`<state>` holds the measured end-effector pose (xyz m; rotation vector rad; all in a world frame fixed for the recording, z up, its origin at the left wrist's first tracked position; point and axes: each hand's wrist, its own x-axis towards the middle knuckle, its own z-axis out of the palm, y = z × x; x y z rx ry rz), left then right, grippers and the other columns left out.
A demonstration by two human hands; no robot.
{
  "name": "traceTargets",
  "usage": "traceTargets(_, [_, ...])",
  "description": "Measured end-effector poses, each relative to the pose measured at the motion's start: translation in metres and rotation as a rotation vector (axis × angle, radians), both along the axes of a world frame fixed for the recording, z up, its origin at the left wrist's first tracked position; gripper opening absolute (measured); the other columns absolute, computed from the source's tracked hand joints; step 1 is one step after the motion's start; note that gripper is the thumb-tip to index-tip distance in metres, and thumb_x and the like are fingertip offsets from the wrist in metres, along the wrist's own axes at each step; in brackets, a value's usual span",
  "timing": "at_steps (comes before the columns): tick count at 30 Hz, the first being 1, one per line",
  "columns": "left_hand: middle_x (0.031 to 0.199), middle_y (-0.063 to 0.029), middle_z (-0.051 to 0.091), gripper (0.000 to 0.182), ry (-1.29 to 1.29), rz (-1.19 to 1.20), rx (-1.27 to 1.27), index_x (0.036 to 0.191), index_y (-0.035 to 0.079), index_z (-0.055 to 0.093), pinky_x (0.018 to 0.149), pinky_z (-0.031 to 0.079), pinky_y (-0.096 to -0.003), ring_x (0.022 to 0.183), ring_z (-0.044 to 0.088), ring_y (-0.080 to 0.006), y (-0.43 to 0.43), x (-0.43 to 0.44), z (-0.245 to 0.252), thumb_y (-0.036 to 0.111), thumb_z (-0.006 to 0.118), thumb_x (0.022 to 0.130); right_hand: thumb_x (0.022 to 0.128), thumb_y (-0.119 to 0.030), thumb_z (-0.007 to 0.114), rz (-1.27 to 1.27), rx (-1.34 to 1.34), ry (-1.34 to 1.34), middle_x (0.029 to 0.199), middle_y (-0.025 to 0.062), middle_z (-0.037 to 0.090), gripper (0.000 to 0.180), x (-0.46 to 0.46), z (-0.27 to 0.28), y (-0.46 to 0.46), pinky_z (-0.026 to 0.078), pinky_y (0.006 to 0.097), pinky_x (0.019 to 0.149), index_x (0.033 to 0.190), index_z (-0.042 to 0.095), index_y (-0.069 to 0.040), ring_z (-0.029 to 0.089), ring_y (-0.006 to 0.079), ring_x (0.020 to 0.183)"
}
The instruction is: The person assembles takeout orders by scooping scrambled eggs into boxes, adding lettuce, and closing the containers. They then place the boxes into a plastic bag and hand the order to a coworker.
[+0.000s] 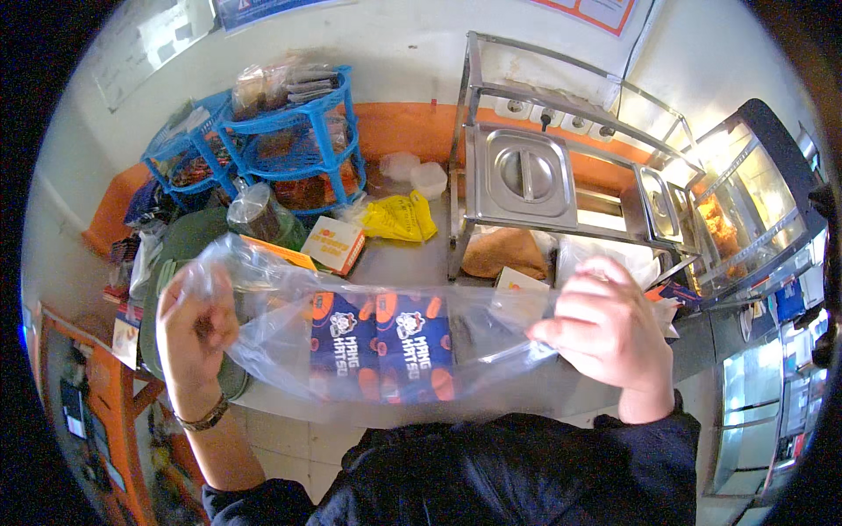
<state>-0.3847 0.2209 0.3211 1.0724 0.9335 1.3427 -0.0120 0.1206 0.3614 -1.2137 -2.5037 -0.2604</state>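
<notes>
My left hand (200, 315) and my right hand (602, 322) grip opposite ends of a clear plastic bag (276, 348), which is stretched between them above the counter. Two blue and orange printed food boxes (343, 348) (414, 348) show side by side through the film near its middle. Whether they lie inside the bag or beneath it, I cannot tell. A watch or bracelet is on my left wrist.
A metal rack holds a lidded steel pan (526, 174) ahead, beside a lit display case (743, 197) with fried food. Blue plastic shelves (296, 125) stand behind a small white box (334, 243), a yellow bag (401, 218) and a green container (191, 243).
</notes>
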Motion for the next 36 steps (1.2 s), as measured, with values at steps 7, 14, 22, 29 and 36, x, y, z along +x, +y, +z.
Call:
traceTargets(7, [0.066, -0.0021, 0.046, 0.035, -0.149, -0.034, 0.258, 0.117, -0.01, 0.044, 0.032, 0.019, -0.0165, 0.036, 0.026, -0.0018, -0.038, 0.003, 0.005, 0.011, 0.042, 0.088, 0.059, -0.015, 0.072, 0.211, 0.254, 0.257, 0.059, -0.0062, 0.045, 0.014, 0.008, -0.012, 0.002, 0.041, 0.0316, 0.07, 0.07, 0.064, -0.02, 0.05, 0.012, 0.057])
traceTargets(14, [0.068, -0.0015, 0.041, 0.045, -0.304, 0.061, 0.555, 0.122, -0.008, 0.036, 0.031, 0.021, -0.0162, 0.038, 0.028, -0.0023, -0.06, -0.023, -0.002, 0.016, 0.052, 0.087, 0.072, -0.024, 0.064, 0.362, 0.068, 0.408, 0.067, -0.0059, 0.054, 0.006, 0.037, 0.0, -0.022, 0.037, 0.0377, 0.075, 0.074, 0.064, -0.019, 0.053, 0.0115, 0.065])
traceTargets(22, [0.104, -0.0108, 0.055, 0.052, 0.002, 0.096, 0.44, 0.129, -0.003, 0.037, 0.034, 0.026, -0.0148, 0.042, 0.032, -0.0025, -0.036, -0.027, -0.007, 0.009, 0.053, 0.081, 0.078, -0.018, 0.059, -0.348, -0.728, 0.282, 0.095, 0.0154, 0.059, 0.021, 0.027, -0.179, -0.003, 0.047, 0.0416, 0.077, 0.093, 0.059, -0.003, 0.058, 0.0326, 0.085])
traceTargets(29, [0.081, -0.0021, 0.052, 0.03, 0.579, 0.451, 0.265, 0.115, -0.001, 0.05, 0.045, 0.03, -0.0164, 0.055, 0.037, -0.0035, -0.029, -0.021, -0.013, 0.002, 0.052, 0.085, 0.063, -0.028, 0.074, -0.625, -0.201, 0.222, 0.132, 0.0205, 0.037, 0.081, 0.04, -0.229, 0.038, 0.03, 0.052, 0.098, 0.133, 0.034, -0.021, 0.038, 0.0383, 0.12])
traceTargets(36, [0.088, 0.0002, 0.054, 0.041, 0.799, 0.42, 0.253, 0.12, 0.002, 0.048, 0.065, 0.041, -0.021, 0.074, 0.048, -0.0076, -0.065, -0.005, -0.011, 0.001, 0.058, 0.081, 0.049, -0.03, 0.079, -0.715, -0.616, 0.228, 0.129, 0.0233, 0.037, 0.101, 0.076, -0.251, 0.065, 0.03, 0.049, 0.1, 0.136, 0.029, -0.018, 0.038, 0.0391, 0.118])
